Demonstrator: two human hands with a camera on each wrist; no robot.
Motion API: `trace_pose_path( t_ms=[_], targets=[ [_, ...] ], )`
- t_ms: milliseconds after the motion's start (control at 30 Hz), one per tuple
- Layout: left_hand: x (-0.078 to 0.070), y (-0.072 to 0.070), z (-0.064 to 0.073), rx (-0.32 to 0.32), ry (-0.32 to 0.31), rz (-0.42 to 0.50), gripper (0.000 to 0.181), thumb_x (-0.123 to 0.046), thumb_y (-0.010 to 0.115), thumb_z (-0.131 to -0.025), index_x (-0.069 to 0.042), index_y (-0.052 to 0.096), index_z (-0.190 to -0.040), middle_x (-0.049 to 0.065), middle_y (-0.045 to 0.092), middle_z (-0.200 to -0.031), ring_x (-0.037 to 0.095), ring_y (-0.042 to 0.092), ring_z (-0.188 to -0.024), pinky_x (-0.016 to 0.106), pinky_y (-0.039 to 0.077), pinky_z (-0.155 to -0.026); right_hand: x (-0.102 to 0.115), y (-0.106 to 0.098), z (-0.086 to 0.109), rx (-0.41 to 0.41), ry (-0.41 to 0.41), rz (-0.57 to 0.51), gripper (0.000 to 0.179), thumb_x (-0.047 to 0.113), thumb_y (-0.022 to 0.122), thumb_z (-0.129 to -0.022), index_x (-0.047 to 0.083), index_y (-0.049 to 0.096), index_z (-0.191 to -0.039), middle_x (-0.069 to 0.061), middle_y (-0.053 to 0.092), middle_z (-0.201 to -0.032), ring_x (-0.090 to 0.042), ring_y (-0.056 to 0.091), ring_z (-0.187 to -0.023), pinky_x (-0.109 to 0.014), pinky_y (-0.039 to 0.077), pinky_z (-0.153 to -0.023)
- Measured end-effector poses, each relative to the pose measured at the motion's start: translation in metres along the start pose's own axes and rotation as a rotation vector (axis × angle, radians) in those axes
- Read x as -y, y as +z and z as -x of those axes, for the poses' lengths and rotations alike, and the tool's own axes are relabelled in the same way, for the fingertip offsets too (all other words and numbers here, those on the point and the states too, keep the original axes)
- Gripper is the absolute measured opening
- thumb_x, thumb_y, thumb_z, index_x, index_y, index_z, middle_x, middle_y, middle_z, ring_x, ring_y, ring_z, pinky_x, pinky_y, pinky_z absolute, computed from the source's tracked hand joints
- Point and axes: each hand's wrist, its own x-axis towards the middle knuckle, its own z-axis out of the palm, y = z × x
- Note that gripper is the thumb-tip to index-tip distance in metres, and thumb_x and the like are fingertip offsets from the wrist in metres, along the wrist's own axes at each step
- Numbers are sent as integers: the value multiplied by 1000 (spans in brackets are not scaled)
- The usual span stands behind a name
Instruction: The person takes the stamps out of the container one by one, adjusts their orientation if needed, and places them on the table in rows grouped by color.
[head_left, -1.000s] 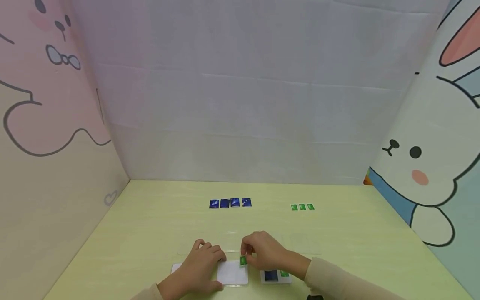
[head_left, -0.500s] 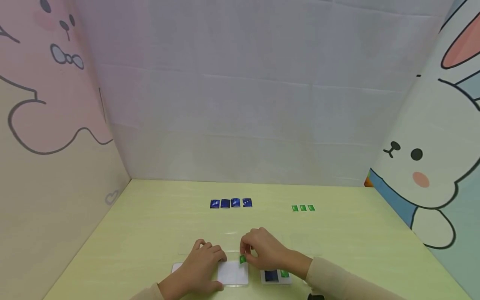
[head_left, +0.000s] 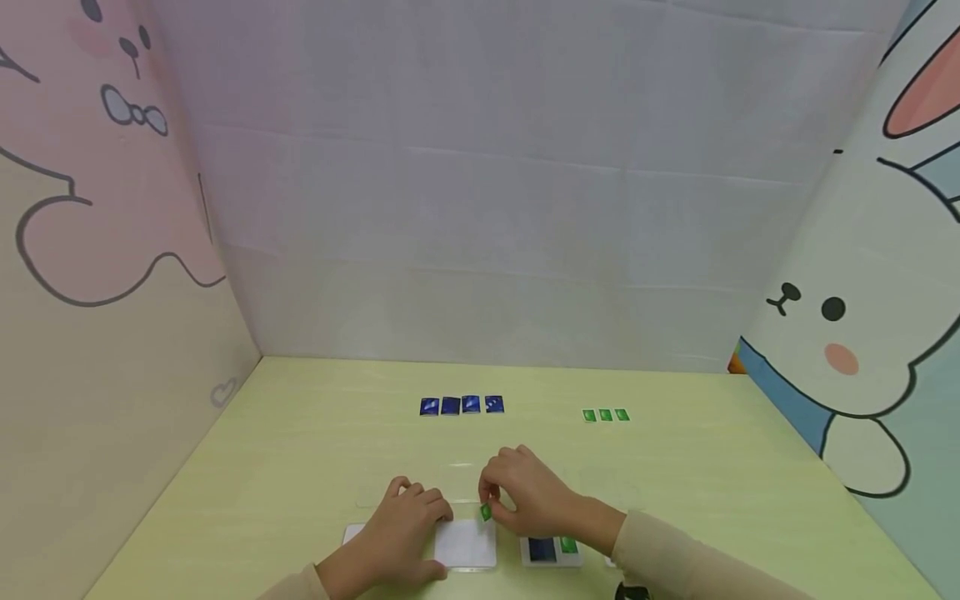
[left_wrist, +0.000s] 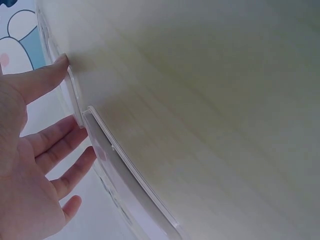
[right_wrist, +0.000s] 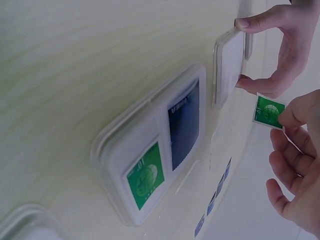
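Observation:
My right hand (head_left: 528,493) pinches a small green stamp (right_wrist: 269,111) between thumb and forefinger, raised above the far right corner of a flat clear case (head_left: 467,546) with a white inside. My left hand (head_left: 400,533) spans that case, thumb at its near edge and fingers at its far edge. In the left wrist view, the left hand's fingers (left_wrist: 75,172) are at the edges of the cases. To the right lies a second case (right_wrist: 145,122), holding a dark blue stamp (right_wrist: 185,127) beside a green stamp (right_wrist: 146,176).
Several blue stamps (head_left: 471,405) lie in a row at the back of the table (head_left: 337,433). To their right are 3 green stamps (head_left: 605,415). Clear lids (head_left: 461,482) lie behind the cases. Another case (head_left: 352,532) is partly hidden by the left hand; one more (right_wrist: 31,227) is far right.
My right hand has risen slightly with the green stamp, which has lifted and tilted. The left hand has stayed on the case.

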Motion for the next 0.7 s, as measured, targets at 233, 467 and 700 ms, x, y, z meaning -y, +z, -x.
trace_pose_path(
  t_ms=[233,467,700],
  targets=[
    [1,2,0,-29,15,-14,50,-53,78,-64,-22,64,-100,-13,62,-98,8,50,-84,42,35,-89,-2,-5,2,-6,4,-4,11,18,66,-84,27,61,-80,18,54,-75,1,41,-75,-17,31,-73],
    [2,4,1,-50,19,-28,50,-54,79,-63,-23,64,-100,-14,62,-96,7,49,-84,41,35,-88,-8,-5,5,-2,27,22,10,20,65,-84,28,60,-80,19,51,-74,0,40,-75,-20,30,-75],
    [2,3,-1,-29,12,-24,51,-54,78,-64,-23,64,-102,-13,63,-99,9,50,-87,43,35,-89,-13,-7,6,-28,22,42,9,20,66,-84,27,61,-80,19,52,-73,0,40,-74,-21,31,-76]
  ],
)
